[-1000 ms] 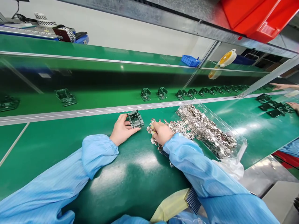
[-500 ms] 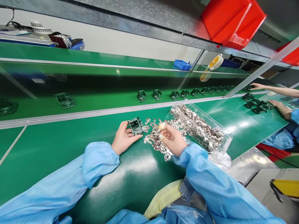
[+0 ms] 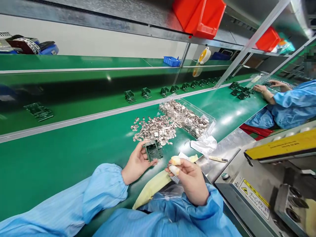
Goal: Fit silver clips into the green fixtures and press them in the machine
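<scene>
My left hand (image 3: 138,161) grips a green circuit board assembly (image 3: 153,150) by its left side and lower edge, tilted up above the bench. To its right, my right hand (image 3: 189,176) is closed in a pinch, with pale yellowish finger cots on thumb and index finger. A small metal part (image 3: 169,164) shows at those fingertips, mostly hidden; the fingertips are apart from the board. Just beyond the board lies a loose pile of small silvery metal parts (image 3: 158,128). It spreads from a clear plastic tray (image 3: 211,125) holding many more of them.
Several board assemblies (image 3: 146,93) stand along the green conveyor (image 3: 98,105) behind a metal rail. White crumpled plastic (image 3: 204,144) and a cutter knife (image 3: 218,159) lie at right, near a grey machine (image 3: 247,184). A co-worker's hands (image 3: 264,90) work by more boards (image 3: 241,91).
My right hand has left the metal pile and come back toward my body, still pinched. My left hand has brought the board nearer. The view has turned right.
</scene>
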A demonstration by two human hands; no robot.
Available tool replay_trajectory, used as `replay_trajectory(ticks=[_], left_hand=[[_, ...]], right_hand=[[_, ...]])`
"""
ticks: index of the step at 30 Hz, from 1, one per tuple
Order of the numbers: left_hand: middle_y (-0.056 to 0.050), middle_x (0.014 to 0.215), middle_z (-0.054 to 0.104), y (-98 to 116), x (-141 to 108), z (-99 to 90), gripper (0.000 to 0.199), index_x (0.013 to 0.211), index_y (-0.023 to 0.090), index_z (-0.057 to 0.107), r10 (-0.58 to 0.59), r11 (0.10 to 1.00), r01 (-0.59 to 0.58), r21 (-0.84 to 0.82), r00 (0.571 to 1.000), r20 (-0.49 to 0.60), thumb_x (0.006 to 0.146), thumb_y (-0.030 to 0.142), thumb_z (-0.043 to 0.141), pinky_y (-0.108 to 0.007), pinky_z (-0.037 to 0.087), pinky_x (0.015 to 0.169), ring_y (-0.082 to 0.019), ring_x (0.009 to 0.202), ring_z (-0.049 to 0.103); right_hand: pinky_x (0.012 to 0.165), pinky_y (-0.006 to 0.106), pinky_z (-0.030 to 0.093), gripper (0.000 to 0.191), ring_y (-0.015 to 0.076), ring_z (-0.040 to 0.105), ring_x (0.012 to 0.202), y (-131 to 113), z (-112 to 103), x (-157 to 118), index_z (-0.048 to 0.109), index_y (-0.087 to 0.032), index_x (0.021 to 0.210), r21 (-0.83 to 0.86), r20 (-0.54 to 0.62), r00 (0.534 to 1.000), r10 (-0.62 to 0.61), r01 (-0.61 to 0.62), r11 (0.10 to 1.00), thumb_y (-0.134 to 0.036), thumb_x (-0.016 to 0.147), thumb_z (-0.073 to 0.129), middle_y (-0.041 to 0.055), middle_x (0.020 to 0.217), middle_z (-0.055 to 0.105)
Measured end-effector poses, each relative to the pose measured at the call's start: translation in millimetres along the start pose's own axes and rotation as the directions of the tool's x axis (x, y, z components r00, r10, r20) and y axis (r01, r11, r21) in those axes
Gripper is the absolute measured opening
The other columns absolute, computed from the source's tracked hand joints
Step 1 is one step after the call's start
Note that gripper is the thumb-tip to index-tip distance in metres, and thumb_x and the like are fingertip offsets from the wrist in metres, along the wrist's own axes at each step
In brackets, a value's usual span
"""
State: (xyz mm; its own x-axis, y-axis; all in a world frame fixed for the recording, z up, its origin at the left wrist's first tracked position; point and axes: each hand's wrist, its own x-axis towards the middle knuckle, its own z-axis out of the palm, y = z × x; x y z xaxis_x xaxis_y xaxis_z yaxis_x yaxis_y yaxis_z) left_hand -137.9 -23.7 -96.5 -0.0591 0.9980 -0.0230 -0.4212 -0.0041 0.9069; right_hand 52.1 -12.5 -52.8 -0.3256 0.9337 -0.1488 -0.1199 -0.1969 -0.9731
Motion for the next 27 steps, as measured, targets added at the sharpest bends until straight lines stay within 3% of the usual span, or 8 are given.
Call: replay_trajectory(ticks=[7,12,16,20,27], left_hand=[[0.001,0.096,0.060,-14,-17,27.2,0.054,0.120,0.028,0.048,0.022,1.000,-0.022,-0.001,0.987,0.157,0.077,0.016,0.076,-0.019,0.058,0.072,-0.008,0.077,0.066],[0.001,0.098,0.060,-22,-23,38.0,0.049,0.123,0.030,0.051,0.077,0.994,-0.092,0.059,0.974,0.213,0.082,0.012,0.070,-0.014,0.054,0.075,-0.006,0.080,0.064],[-0.002,0.104,0.062,-23,-26,42.4,0.044,0.124,0.029,0.051,0.097,0.987,-0.124,0.104,0.968,0.233,0.086,0.015,0.067,-0.018,0.054,0.083,-0.009,0.088,0.065],[-0.004,0.109,0.063,-23,-27,44.3,0.040,0.125,0.028,0.051,0.094,0.982,-0.132,0.137,0.962,0.258,0.088,0.018,0.063,-0.020,0.055,0.084,-0.012,0.093,0.066],[-0.003,0.104,0.064,-27,-26,41.3,0.038,0.125,0.028,0.049,0.053,0.975,-0.108,0.193,0.961,0.270,0.090,0.020,0.061,-0.017,0.053,0.080,-0.010,0.087,0.065]], right_hand=[[0.072,0.031,0.048,0.003,0.0189,0.059,0.080,14,-19,-18,0.075,-0.024,0.076,-0.288,-0.102,0.942,-0.319,0.279,0.916,-0.023,0.075,0.073,0.0033,0.084,0.063],[0.096,0.040,0.042,0.004,0.0254,0.057,0.108,22,-20,-23,0.070,-0.021,0.076,-0.408,-0.119,0.926,-0.358,0.283,0.868,-0.020,0.076,0.067,0.0084,0.113,0.061],[0.104,0.043,0.036,0.010,0.0278,0.048,0.123,25,-20,-26,0.067,-0.021,0.081,-0.537,-0.063,0.910,-0.409,0.314,0.783,-0.015,0.077,0.059,0.0103,0.127,0.055],[0.103,0.042,0.036,0.012,0.0270,0.048,0.122,26,-19,-25,0.066,-0.021,0.081,-0.607,-0.047,0.885,-0.463,0.343,0.717,-0.013,0.077,0.058,0.0101,0.125,0.055],[0.096,0.038,0.041,0.009,0.0241,0.053,0.112,36,-14,-23,0.063,-0.021,0.082,-0.591,-0.110,0.874,-0.473,0.325,0.738,-0.013,0.078,0.059,0.0087,0.116,0.057]])
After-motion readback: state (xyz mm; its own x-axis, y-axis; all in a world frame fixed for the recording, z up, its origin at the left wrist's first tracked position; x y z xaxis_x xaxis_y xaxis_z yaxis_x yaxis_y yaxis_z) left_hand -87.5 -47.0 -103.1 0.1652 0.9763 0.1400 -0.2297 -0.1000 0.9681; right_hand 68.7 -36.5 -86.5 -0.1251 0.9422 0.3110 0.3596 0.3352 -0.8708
